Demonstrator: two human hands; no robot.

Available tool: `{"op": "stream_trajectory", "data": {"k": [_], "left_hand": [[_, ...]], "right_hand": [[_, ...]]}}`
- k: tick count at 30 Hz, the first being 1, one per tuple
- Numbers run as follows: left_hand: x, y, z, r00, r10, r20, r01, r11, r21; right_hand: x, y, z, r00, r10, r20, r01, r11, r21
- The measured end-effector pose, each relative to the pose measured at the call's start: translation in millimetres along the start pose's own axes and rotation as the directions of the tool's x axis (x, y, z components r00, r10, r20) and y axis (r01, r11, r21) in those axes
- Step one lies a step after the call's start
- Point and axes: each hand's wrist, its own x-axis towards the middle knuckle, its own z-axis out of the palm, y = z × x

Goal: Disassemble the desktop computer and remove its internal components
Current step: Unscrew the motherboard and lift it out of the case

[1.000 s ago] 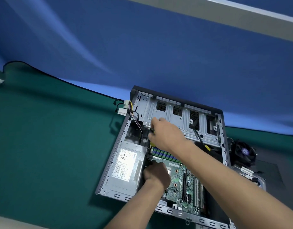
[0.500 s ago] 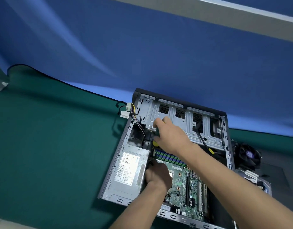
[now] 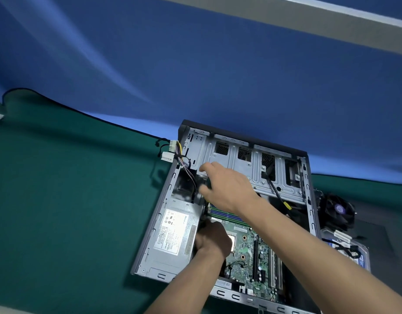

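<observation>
Blue backdrop cloth (image 3: 195, 75) is filling the upper frame, with a green mat (image 3: 59, 200) lying below it. An open computer case (image 3: 306, 168) is sitting lower centre; a loose fan (image 3: 338, 210) and drive (image 3: 354, 252) are lying at its right. Inside, the power supply (image 3: 172, 234) is sitting left of the motherboard (image 3: 252, 257). The right hand (image 3: 227, 186) is reaching across, fingers loosely spread, gripping nothing visible. The left hand (image 3: 212, 240) is curling at the supply's edge; its hold is hidden.

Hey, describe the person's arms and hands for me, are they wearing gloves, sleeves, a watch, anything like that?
Both the left hand and the right hand are bare: no gloves, and no rings show. Both forearms are uncovered as far as the frame edge, with no sleeve cuff in view. No watch, bracelet or wrist strap shows on either wrist.
</observation>
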Motion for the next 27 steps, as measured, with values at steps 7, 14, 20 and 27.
{"op": "stream_trajectory", "data": {"k": [7,14,20,27], "left_hand": [[2.6,-1.0,2.2,1.0,0.004,-0.024,-0.005,0.999,-0.035],[1.6,-0.3,0.8,0.999,-0.03,-0.021,0.029,0.999,-0.043],[0.1,0.3,-1.2,0.999,-0.043,-0.021,0.041,0.995,-0.088],[-0.4,-0.2,-4.9,0.998,-0.063,0.019,0.065,0.991,-0.117]], "right_hand": [[-0.4,-1.5,4.3,0.999,0.03,-0.016,-0.03,0.999,0.033],[-1.6,0.9,5.2,0.993,0.1,-0.066,-0.098,0.995,0.032],[-5.4,0.7,9.6,0.986,0.125,-0.106,-0.12,0.992,0.048],[-4.1,2.6,6.5,0.996,0.08,-0.05,-0.079,0.996,0.038]]}}
